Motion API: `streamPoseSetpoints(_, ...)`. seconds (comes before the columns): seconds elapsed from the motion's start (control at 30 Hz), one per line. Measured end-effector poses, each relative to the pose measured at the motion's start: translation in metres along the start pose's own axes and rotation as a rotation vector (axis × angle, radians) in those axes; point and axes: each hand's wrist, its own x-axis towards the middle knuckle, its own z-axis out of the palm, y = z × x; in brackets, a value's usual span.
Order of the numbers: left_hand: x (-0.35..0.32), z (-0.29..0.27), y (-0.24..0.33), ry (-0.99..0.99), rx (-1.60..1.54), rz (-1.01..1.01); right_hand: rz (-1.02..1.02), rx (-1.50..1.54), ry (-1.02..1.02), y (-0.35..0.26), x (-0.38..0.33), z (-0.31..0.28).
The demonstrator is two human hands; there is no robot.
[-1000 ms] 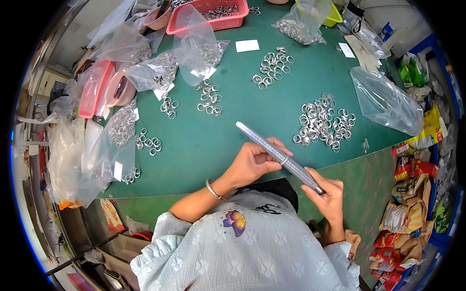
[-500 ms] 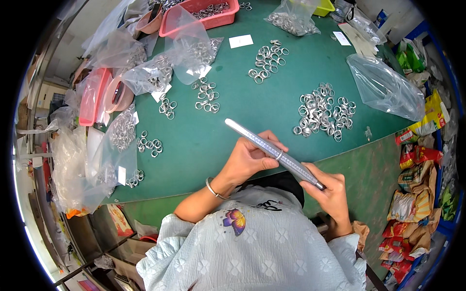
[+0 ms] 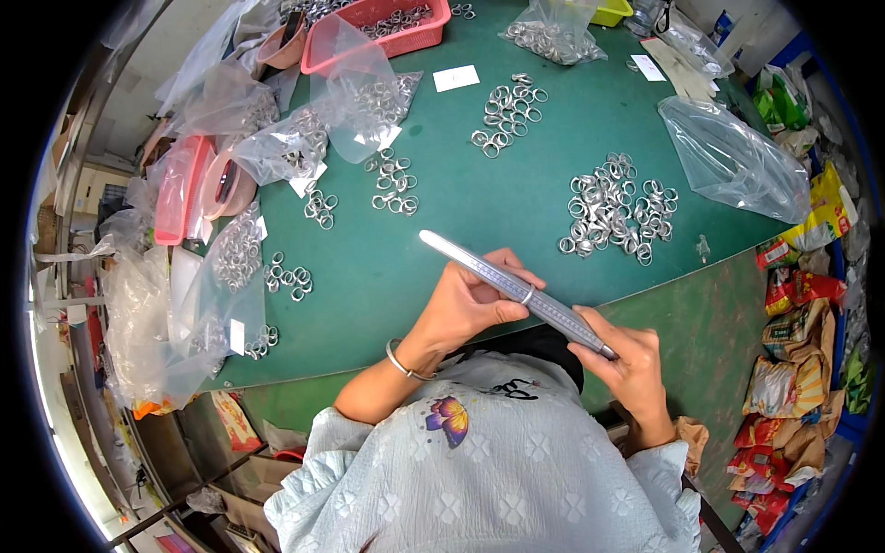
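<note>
- Right hand (image 3: 631, 364) gripping wide end of tapered metal mandrel (image 3: 516, 293), held over green table (image 3: 516, 198).
- Left hand (image 3: 475, 300) pinching ring (image 3: 526, 297) on it.
- Sizing step, probably; next calls for sliding ring off.
- Loose rings (image 3: 613, 207) beyond.

- Green tabletop (image 3: 516, 212) carries loose heaps of silver rings (image 3: 613, 207).
- Clear plastic bags (image 3: 733, 157) lie on it.
- Red basket (image 3: 378, 28) sits at its far edge.
- White paper slip (image 3: 456, 78) lies nearby.

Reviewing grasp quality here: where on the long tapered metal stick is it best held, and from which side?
Grip the tapered metal stick at its thick lower end, from the right and below, where the right hand already wraps it. That leaves the narrow tip free over the green table, and the left hand can reach the ring on it.
</note>
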Motion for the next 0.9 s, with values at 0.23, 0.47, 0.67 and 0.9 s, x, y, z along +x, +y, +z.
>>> streamPoseSetpoints(0.23,-0.001,-0.002,0.007,-0.005,0.108,0.005,-0.004,0.059,-0.020,0.002,0.003,-0.001)
streamPoseSetpoints(0.47,-0.001,-0.001,0.010,-0.022,0.184,0.007,0.031,0.139,-0.049,0.005,0.002,-0.003)
streamPoseSetpoints(0.67,0.000,0.000,0.006,-0.022,0.148,-0.003,0.025,0.088,-0.033,0.004,0.001,-0.003)
streamPoseSetpoints(0.9,0.000,-0.006,0.005,-0.106,0.187,0.041,0.023,0.115,-0.025,0.005,0.001,-0.001)
